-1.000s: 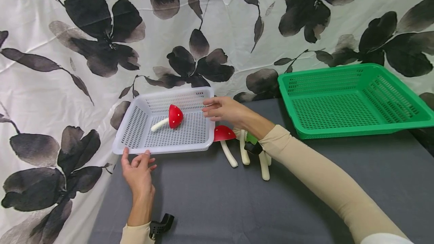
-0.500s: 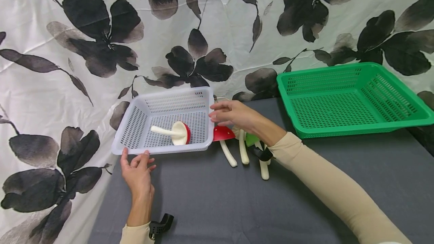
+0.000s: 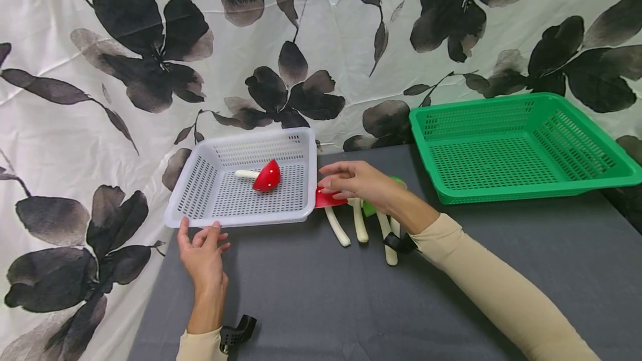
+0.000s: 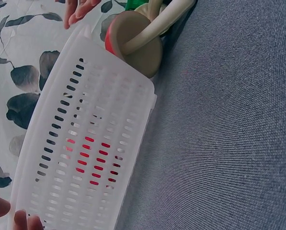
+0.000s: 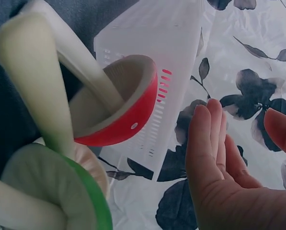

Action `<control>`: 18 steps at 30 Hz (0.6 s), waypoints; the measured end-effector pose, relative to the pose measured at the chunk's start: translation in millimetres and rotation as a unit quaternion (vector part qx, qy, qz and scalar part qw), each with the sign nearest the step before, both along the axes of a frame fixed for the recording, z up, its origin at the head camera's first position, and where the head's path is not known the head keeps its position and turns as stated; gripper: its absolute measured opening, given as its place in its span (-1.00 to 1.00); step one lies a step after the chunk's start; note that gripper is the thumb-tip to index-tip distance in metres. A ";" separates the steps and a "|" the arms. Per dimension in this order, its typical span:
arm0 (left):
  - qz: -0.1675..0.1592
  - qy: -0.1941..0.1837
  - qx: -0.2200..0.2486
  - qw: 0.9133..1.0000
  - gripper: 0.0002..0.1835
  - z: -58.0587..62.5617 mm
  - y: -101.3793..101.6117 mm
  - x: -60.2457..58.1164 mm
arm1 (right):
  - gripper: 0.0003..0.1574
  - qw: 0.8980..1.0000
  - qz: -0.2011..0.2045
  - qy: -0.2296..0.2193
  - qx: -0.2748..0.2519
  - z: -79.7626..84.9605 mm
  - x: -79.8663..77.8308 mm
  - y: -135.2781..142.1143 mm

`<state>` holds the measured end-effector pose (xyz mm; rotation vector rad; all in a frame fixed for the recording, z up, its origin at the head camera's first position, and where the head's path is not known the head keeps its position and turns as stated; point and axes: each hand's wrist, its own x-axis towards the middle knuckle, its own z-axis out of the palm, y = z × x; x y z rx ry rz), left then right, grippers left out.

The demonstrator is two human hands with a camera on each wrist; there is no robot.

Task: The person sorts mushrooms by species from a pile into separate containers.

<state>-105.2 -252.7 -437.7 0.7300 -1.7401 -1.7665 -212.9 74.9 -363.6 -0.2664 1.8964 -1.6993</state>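
Red mushroom (image 3: 328, 198) sits just under the right hand (image 3: 361, 183)'s fingertips, cap by the white basket (image 3: 271, 219)'s side wall; can't tell if they touch. Right hand's fingers are extended and loose, thumb well apart, nothing held. Should be light and fairly stiff; cap looks smooth, so maybe slippery. I'd take it by the stem, just below the cap. Green-capped mushroom (image 5: 42, 177) and other pale stems (image 3: 360, 224) bunch below the right hand and wrist. Left hand (image 3: 203, 261): fingertips on the basket's near rim; can't tell pinch from touch. Between and beyond the hands, in the basket: spotted mushroom (image 3: 267, 177), on its side. Green basket (image 3: 531, 193): farther, right of the right hand.
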 end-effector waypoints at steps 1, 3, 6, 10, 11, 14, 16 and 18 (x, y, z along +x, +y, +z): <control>0.001 -0.001 -0.001 1.000 -0.10 -0.2 0.1 0.2 | -0.34 1.000 0.000 0.002 0.005 -0.9 1.5 0.9; 0.002 0.001 -0.002 1.000 -0.11 -0.5 0.4 0.3 | -0.35 1.000 0.001 0.003 0.010 -1.8 4.7 2.2; 0.002 0.000 -0.004 1.000 -0.11 0.1 0.4 -0.5 | -0.40 1.000 0.005 0.005 0.012 -2.7 8.3 4.0; 0.004 -0.005 -0.009 1.000 -0.12 0.4 0.5 -1.3 | -0.45 1.000 0.028 0.004 0.004 -7.5 13.3 8.1; 0.005 -0.005 -0.009 1.000 -0.12 0.4 0.5 -1.5 | -0.46 0.999 0.034 0.005 0.004 -9.7 14.5 9.1; 0.007 -0.005 -0.009 1.000 -0.12 0.4 0.3 -1.8 | -0.50 0.999 0.054 0.002 0.000 -14.9 18.5 11.5; 0.006 -0.004 -0.006 1.000 -0.12 0.6 0.1 -2.1 | -0.50 0.998 0.067 0.002 0.003 -18.3 20.8 12.7; 0.006 -0.004 -0.004 1.000 -0.12 0.8 -0.2 -2.0 | -0.51 0.997 0.080 0.005 0.007 -21.6 22.3 13.6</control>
